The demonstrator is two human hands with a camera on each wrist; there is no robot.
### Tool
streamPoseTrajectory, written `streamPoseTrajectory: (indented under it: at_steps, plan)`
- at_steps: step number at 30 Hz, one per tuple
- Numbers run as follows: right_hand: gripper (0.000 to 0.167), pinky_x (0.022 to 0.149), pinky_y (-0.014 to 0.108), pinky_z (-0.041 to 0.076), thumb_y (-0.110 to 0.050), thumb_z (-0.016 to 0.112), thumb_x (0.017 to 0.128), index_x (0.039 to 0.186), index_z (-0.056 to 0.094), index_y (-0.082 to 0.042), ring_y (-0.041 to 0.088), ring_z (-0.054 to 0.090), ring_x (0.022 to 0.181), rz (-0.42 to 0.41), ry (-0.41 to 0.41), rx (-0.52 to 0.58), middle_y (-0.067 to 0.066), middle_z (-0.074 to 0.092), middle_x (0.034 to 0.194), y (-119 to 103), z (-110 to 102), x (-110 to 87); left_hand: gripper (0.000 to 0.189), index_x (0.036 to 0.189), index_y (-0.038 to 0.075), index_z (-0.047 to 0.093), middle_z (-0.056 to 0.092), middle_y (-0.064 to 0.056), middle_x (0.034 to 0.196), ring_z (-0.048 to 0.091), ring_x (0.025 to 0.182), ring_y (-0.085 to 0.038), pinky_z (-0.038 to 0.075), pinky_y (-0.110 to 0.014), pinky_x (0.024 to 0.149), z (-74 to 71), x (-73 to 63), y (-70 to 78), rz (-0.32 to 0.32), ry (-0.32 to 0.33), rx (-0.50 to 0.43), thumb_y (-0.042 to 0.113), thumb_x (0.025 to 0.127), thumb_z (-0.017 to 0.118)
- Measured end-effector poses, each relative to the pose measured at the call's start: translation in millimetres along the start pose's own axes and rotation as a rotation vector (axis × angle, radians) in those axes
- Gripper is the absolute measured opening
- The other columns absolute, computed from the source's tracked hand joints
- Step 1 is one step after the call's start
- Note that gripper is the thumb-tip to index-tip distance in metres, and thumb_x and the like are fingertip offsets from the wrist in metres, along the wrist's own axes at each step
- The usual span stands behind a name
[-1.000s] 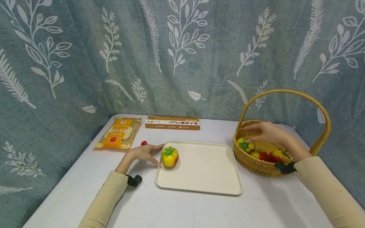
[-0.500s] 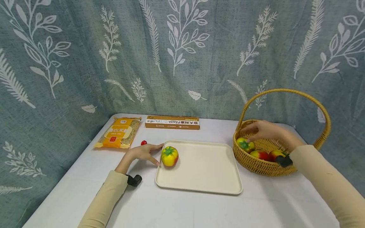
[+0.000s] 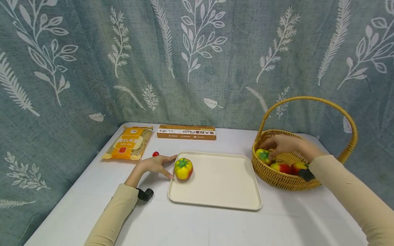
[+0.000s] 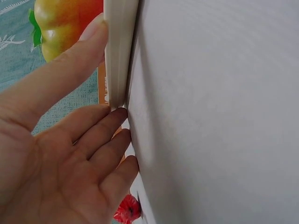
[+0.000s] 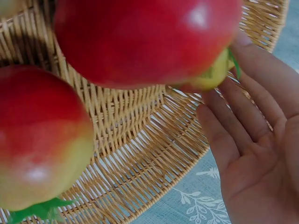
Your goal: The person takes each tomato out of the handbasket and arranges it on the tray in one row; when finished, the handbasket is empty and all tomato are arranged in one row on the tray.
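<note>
In the head view, my left hand (image 3: 155,165) rests at the left edge of a cream tray (image 3: 221,181). Its thumb touches the rim, and its fingers lie straight along the tray's outer side in the left wrist view. A yellow-and-red tomato-like fruit (image 3: 183,168) with a green calyx sits on the tray beside that thumb. My right hand (image 3: 284,144) reaches into a wicker basket (image 3: 281,181). Its thumb and fingers spread around a yellow fruit (image 3: 262,154) with a green calyx; contact is partly hidden. Red-and-yellow fruits (image 5: 37,140) lie nearer the right wrist camera.
The basket's tall arched handle (image 3: 311,98) rises over my right forearm. A yellow food packet (image 3: 127,143) lies at the back left, beside a long pasta box (image 3: 186,132). A small red item (image 3: 155,154) sits behind my left hand. A patterned curtain (image 3: 197,85) hangs behind the table.
My right hand has lowered around the yellow fruit in the basket, its thumb now beside the fruit. My left hand, the tray and the fruit on it have stayed put.
</note>
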State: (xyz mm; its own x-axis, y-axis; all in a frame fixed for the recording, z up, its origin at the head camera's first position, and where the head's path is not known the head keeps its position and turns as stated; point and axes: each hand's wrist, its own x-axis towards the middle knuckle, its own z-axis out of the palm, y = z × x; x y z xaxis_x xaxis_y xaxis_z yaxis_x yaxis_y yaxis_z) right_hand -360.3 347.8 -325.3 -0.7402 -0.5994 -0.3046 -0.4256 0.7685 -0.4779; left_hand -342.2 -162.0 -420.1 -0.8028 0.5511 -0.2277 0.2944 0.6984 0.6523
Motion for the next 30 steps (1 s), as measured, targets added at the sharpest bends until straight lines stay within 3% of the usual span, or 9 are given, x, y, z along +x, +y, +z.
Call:
streamPoseTrajectory:
  at_steps: [18, 30]
  plan:
    - [0.066, 0.092, 0.051, 0.049, -0.021, 0.080, 0.080, 0.133, 0.053, 0.007, 0.045, 0.054, 0.115, 0.020, 0.001, -0.106, 0.025, 0.056, 0.129, 5.7, 3.7, 4.5, 0.092, 0.151, 0.014, 0.034, 0.034, -0.013, 0.153, 0.030, 0.139, -0.034, 0.026, -0.052, 0.112, -0.3, -0.3, -0.3, 0.001, -0.003, 0.012, 0.029, 0.076, 0.084]
    - [0.069, 0.092, 0.052, 0.049, -0.033, 0.078, 0.081, 0.133, 0.053, 0.006, 0.043, 0.055, 0.114, 0.051, 0.055, -0.148, 0.023, 0.058, 0.127, 2.8, -0.3, -1.4, 0.092, 0.151, 0.015, 0.034, 0.035, -0.012, 0.153, 0.031, 0.139, -0.034, 0.026, -0.053, 0.111, -0.2, 0.3, -1.1, -0.009, -0.006, 0.004, 0.031, 0.075, 0.084]
